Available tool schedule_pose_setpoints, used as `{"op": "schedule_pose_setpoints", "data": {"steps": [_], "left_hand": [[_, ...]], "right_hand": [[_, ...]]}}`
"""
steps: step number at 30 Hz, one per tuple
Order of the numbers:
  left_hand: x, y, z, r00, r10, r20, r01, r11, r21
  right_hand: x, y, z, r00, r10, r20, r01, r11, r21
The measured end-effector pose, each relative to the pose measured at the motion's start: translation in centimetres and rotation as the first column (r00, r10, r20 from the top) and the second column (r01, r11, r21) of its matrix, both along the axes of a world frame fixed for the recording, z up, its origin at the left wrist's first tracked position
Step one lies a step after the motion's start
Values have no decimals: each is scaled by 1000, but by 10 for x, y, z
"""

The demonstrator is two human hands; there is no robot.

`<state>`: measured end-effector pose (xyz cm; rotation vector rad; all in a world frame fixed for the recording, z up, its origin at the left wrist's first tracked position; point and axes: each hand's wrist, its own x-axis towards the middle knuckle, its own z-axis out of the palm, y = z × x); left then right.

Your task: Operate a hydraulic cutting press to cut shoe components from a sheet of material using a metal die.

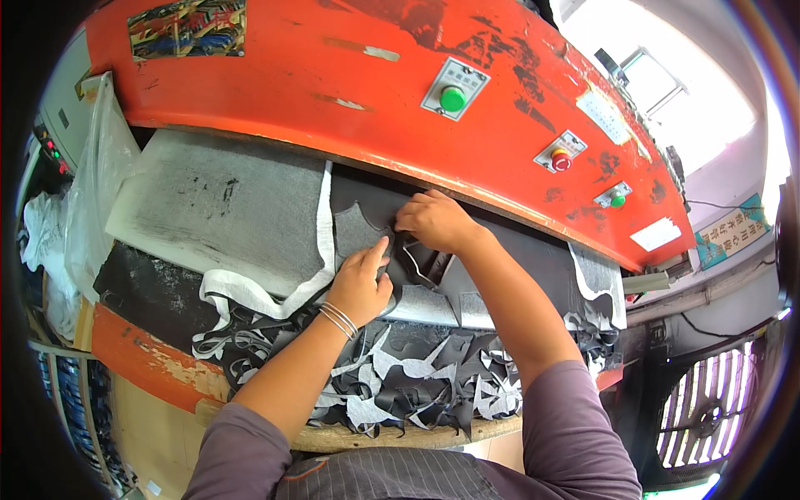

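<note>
Closest to me, along the near wooden edge of the tabletop (400, 436), lies a heap of offcuts (417, 379): curled dark leather-like slivers mixed with pale grey fuzzy backing, all jagged points and hooked curves, limp and overlapping. A long white strip of trimmed felt (258, 292) loops out of the heap toward my left.

Just past the heap, my left hand (360, 283), thin bangles at the wrist, lies on the dark sheet (533, 258) with its thumb raised and the fingers pressed flat; they seem to steady the metal cutting die (425, 265), a thin-walled, angular outline standing on edge. My right hand (435, 221) reaches further in, fingers bent down and tips pinching at the far rim of that die or the sheet beside it; I cannot tell which. A shield-shaped dark piece (360, 227) sits just beside my left fingertips, its scalloped edge cleanly cut.

As I judge it, I am at the placing step: nesting the die on uncut material close to the last cut-out. The next move calls for a snug fit against the previous edge, the die flat, and both hands out from under the head.

To the left lies a broad grey felt sheet (225, 208), matte and smudged with black. Above it all hangs the orange press head (350, 75), chipped and scuffed paint, with green (452, 98) and red push buttons (561, 160).
</note>
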<state>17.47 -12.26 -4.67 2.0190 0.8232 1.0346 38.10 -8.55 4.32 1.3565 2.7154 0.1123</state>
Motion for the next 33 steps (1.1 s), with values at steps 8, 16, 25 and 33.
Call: {"op": "schedule_pose_setpoints", "data": {"steps": [8,16,25,33], "left_hand": [[1,4,0,999,2,47,-4,999,53],[1,7,10,999,26,31,-25,999,-39],[0,6,5,1000,-6,19,5,998,55],[1,8,4,996,-26,-88,37,991,130]], "right_hand": [[53,-26,24,956,-200,-216,213,976,37],[60,-26,8,774,-561,-294,541,827,-155],[50,-61,-11,435,-836,-335,753,542,-374],[27,-76,-26,342,-850,-402,813,482,-327]]}}
